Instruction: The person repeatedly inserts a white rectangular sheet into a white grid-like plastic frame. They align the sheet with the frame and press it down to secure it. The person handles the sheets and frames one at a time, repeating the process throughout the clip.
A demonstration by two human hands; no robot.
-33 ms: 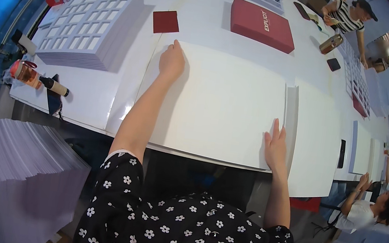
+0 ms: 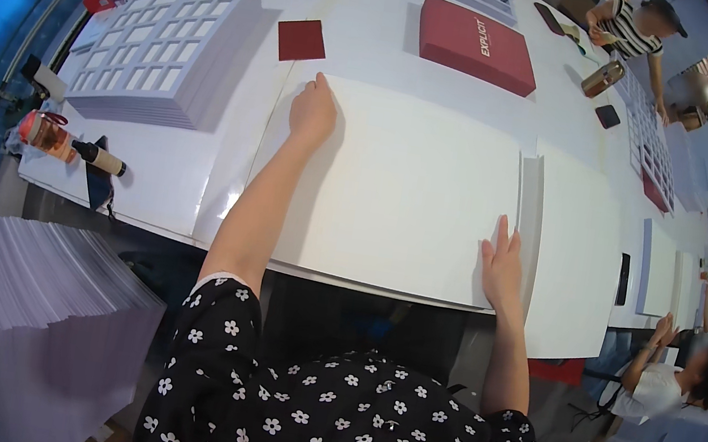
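A large white sheet (image 2: 404, 183) lies flat on the white table in front of me, with a narrow strip (image 2: 529, 209) raised along its right side. At the sheet's far left part, my left hand (image 2: 314, 113) is closed, its fingers curled and pressed together; what they hold, if anything, is hidden. My right hand (image 2: 503, 264) rests on the sheet's near right part, just left of the raised strip. Its fingers are stretched out and apart, with nothing in them. Right of the strip lies another white sheet (image 2: 574, 252).
Beyond the sheet are a small dark red square (image 2: 302, 40) and a red box (image 2: 478, 46). On the left stand stacked white lattice frames (image 2: 156, 49) and bottles (image 2: 49, 135). A tall paper stack (image 2: 42, 313) is at lower left. Other people (image 2: 666, 382) work at right.
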